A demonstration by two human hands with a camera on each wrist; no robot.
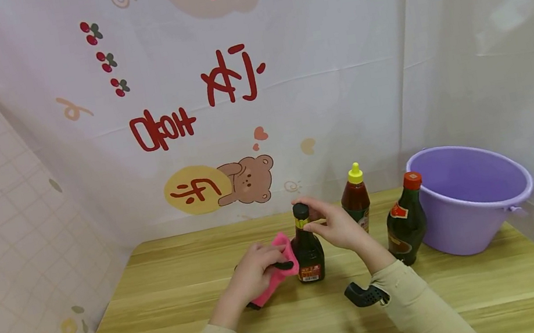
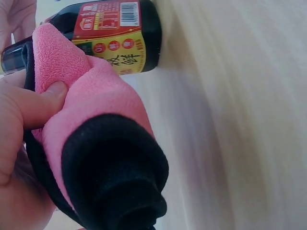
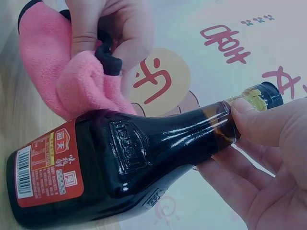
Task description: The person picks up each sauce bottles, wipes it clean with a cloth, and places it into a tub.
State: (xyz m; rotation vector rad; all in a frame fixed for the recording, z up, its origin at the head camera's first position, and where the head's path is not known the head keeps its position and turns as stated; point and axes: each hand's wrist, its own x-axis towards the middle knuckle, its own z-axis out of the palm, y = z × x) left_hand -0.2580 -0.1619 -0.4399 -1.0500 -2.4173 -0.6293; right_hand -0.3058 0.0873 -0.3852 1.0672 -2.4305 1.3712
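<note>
A dark soy sauce bottle (image 1: pixel 307 251) with a black cap and a red-and-yellow label stands upright on the table. My right hand (image 1: pixel 332 226) grips it by the neck, thumb and fingers around the glass just below the cap, as the right wrist view shows on the bottle (image 3: pixel 144 158). In my left hand (image 1: pixel 257 268) is a pink cloth (image 2: pixel 96 91) with black edging, bunched and pinched between thumb and fingers. The cloth lies against the bottle's side or very close to it; whether it touches is hard to tell.
Right of the hands stand a red sauce bottle (image 1: pixel 355 196) with a yellow nozzle cap and a dark green bottle (image 1: pixel 405 220) with a red cap. Beside them is a purple bucket (image 1: pixel 460 228). A printed white curtain (image 1: pixel 339 89) hangs behind the wooden table (image 1: pixel 162 302).
</note>
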